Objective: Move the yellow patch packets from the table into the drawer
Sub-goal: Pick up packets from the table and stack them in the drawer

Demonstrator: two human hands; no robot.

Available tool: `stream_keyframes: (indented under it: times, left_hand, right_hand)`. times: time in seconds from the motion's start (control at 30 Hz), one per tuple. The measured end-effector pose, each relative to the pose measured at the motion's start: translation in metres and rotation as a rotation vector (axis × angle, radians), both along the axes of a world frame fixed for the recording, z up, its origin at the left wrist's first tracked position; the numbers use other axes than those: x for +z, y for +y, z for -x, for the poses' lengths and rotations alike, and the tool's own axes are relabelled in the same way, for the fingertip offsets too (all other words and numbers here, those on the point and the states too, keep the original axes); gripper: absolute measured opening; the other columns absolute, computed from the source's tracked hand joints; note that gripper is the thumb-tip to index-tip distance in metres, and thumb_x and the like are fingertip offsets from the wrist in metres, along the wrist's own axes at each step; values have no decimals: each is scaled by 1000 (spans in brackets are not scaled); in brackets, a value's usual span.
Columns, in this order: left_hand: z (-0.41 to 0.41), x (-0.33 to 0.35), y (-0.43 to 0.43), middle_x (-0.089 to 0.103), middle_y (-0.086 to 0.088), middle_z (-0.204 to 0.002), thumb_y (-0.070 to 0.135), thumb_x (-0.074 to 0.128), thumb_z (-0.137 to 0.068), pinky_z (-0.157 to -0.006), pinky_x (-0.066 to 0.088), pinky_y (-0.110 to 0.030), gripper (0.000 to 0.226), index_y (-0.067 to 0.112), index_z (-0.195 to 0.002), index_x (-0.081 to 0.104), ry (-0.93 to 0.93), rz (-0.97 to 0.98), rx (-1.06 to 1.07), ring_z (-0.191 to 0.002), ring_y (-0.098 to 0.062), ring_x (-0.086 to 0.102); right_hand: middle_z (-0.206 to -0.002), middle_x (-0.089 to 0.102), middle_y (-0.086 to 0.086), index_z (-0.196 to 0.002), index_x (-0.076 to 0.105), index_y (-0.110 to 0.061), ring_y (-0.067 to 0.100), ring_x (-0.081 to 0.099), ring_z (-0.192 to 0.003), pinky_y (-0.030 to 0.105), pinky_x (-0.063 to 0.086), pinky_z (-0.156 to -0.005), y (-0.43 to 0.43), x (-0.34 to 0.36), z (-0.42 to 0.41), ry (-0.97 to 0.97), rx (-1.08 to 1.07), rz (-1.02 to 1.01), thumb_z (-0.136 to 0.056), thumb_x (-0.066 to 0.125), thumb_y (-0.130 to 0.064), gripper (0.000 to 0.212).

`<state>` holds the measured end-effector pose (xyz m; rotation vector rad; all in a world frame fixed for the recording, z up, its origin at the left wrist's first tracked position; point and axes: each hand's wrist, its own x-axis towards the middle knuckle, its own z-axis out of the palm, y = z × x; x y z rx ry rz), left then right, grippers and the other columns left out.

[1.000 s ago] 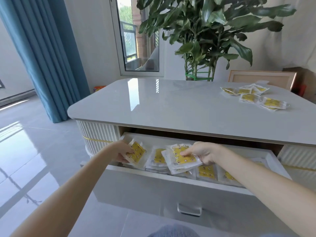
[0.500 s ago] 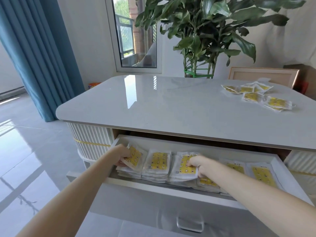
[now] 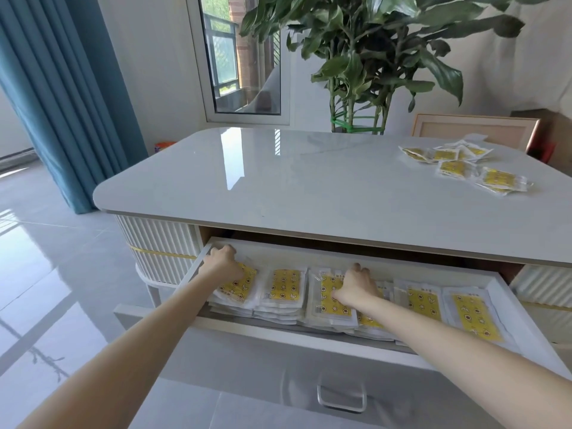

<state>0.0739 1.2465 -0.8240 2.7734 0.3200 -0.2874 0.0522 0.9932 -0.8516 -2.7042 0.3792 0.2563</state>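
Both hands now press flat on drawer (image 3: 309, 337) packets (image 3: 283, 284).

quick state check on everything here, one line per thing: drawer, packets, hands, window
drawer: pulled open, holds rows of packets
left hand: flat on the leftmost stack in the drawer
right hand: pressing on a middle stack
packets on table: loose pile, not yet moved
window: swung ajar
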Motion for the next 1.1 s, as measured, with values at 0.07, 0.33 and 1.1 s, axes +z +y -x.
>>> stream_keyframes:
  times: [0.07,0.33,1.1]
  left_hand:
    - [2,2,-4,42,-10,-139,17,55,-80,-95,46,-37,61,16,-139,39,-42,-6,-31,-129,-26,39]
    - [27,34,-34,63,3,-122,25,55,-90,-95,49,-34,34,23,-124,56,-91,137,-213,-111,-18,58]
    - [-34,129,-244,62,4,-110,22,51,-92,-83,48,-27,33,24,-125,54,-358,452,-546,-93,-18,59]
  right_hand:
    - [-134,40,14,-137,34,-5,31,48,-120,32,44,-77,-3,5,4,-37,91,106,-85,65,-22,63]
    - [-109,68,-5,-101,70,-20,13,63,-90,27,53,-76,-16,50,24,-4,299,-54,-87,62,-27,17]
    - [-128,52,3,-118,59,-21,21,48,-121,28,41,-83,-221,127,-11,-494,-251,-326,-85,58,-16,34]
